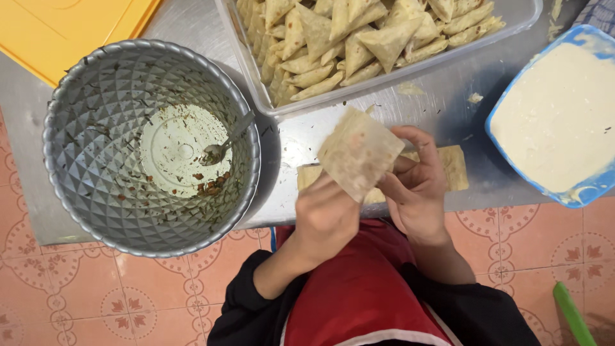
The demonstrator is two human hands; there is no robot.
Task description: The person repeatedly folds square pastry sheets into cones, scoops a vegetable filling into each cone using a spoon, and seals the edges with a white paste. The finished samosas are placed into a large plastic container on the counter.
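Note:
Both my hands hold one thin pale pastry sheet (359, 152), folded into a rough cone above the metal table edge. My left hand (323, 221) grips its lower left side, and my right hand (416, 186) pinches its right side with thumb and fingers. Under the hands lies a flat stack of pastry strips (456, 168). To the left stands a large faceted metal bowl (83, 122), nearly emptied, with crumbs of filling and a spoon (224, 144) inside.
A clear plastic tray (262, 90) full of folded triangular pastries sits at the back. A blue tub of white paste (557, 122) stands at right. A yellow board (64, 32) lies at top left. A green stick (573, 317) lies on the tiled floor.

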